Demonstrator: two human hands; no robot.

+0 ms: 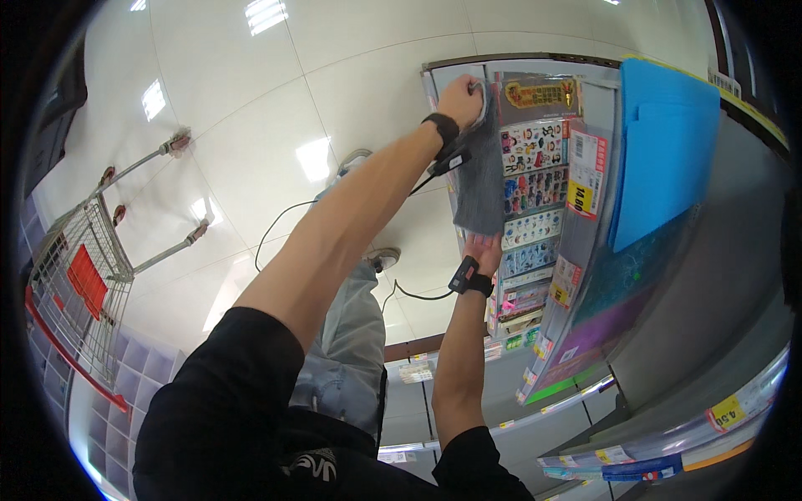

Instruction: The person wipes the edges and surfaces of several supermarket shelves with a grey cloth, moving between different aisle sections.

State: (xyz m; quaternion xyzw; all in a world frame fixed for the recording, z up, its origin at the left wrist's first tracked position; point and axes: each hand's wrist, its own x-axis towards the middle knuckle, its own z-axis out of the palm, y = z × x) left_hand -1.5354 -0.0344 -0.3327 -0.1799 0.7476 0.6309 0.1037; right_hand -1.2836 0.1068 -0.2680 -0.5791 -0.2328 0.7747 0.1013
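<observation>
A grey cloth [479, 175] stretches along the edge of a shelf holding sheets of stickers [534, 147]. At its upper end my left hand [462, 102] is closed on the bunched cloth. My right hand [484, 252] is at the cloth's lower end, with its fingers partly hidden by the cloth; its grip there cannot be made out. Each wrist wears a black strap with a small device, and cables run from them. To the right of the sticker packs is a price-tag rail [579, 188] bearing printed labels.
Large blue sheets [667, 144] stand right of the stickers, with teal and purple sheets below. More shelves with price tags [730, 410] curve along the lower right. A wire shopping cart [81, 294] with a red handle is at the left on the tiled floor [376, 81].
</observation>
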